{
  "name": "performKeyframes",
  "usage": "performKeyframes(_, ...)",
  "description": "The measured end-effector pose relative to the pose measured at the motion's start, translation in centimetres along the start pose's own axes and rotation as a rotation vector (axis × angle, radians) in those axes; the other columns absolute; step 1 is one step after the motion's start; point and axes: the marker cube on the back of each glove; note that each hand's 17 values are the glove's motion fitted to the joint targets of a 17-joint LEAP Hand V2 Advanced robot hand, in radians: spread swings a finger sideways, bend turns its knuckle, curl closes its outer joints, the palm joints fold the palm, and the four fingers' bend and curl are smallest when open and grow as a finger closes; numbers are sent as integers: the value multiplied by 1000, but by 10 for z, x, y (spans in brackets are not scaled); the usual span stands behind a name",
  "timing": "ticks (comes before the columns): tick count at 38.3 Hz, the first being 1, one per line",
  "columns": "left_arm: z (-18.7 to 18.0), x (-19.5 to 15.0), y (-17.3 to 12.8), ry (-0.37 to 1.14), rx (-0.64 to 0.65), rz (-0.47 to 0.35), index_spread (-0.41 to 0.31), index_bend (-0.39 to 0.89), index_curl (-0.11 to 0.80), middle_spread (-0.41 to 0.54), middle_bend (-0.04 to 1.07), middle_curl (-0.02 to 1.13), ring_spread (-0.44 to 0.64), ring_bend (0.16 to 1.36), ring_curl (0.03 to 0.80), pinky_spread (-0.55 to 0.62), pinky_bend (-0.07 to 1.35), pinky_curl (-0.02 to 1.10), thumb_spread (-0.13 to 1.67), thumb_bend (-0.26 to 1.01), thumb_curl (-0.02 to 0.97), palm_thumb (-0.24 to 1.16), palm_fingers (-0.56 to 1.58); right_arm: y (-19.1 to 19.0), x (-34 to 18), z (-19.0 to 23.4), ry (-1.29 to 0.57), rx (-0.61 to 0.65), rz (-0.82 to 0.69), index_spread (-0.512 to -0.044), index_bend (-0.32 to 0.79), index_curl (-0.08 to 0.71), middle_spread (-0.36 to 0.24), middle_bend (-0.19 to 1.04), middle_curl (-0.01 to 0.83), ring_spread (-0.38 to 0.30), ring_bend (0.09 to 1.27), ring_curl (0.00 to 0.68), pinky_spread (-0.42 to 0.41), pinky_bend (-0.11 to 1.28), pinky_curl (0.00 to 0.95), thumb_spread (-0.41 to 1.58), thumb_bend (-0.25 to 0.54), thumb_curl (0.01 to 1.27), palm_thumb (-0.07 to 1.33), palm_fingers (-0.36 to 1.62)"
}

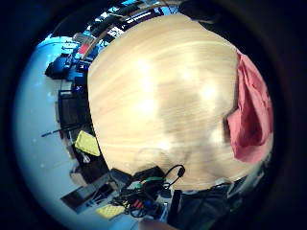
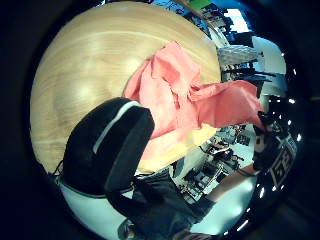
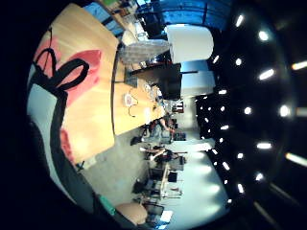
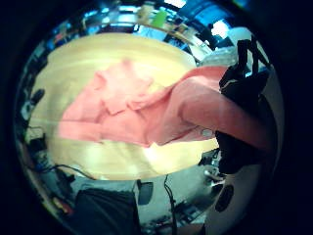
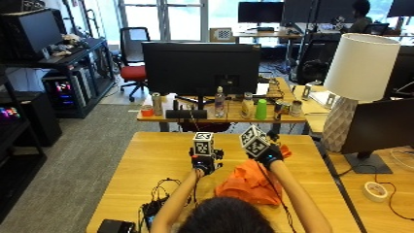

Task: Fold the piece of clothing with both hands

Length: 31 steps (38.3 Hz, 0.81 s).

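A: Nearest item?
B: The garment (image 5: 249,182), orange, crumpled, lying on the wooden tabletop (image 5: 155,160) just in front of the person. One part is lifted off the heap toward the right hand (image 5: 269,154).

A: State of that hand's grip?
B: Fingers closed on cloth. The right thumb-side palm view shows a raised band of the fabric (image 4: 195,110) running up into black gloved fingers (image 4: 239,83), a small button at its edge. I judge it is held high to pull the piece out of its bunch so an edge can be found.

A: And the left hand (image 5: 203,164)?
B: Raised over bare tabletop beside the garment, apart from it. Its little-finger-side view shows only wood, with the cloth (image 1: 252,110) off at the tabletop's edge. Its thumb-side view shows a black gloved digit (image 2: 112,145) in front of the cloth (image 2: 175,95), touching nothing I can see. Whether the fingers are curled or straight, I cannot tell.

A: Progress?
B: Judged early: no flat spread, no fold line visible.

A: Farther items?
B: Cables (image 5: 162,191) at the tabletop's left near edge. Beyond, a second desk with a dark monitor (image 5: 200,68) and bottles (image 5: 249,107); a white lamp (image 5: 359,68) at the right.
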Motion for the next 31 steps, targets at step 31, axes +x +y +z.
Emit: performKeyframes(31, 14, -67, 20, -102, -148, -128, -29, 167, 341, 191, 163, 252, 293, 658, 287, 407, 445, 331, 1196, -14, 238, 179, 138, -35, -180, -69, -235, -234, -263, -302, 88, 267, -209, 461, 491, -245, 784, 488, -307, 732, 459, 876, -18, 400, 1105, 1249)
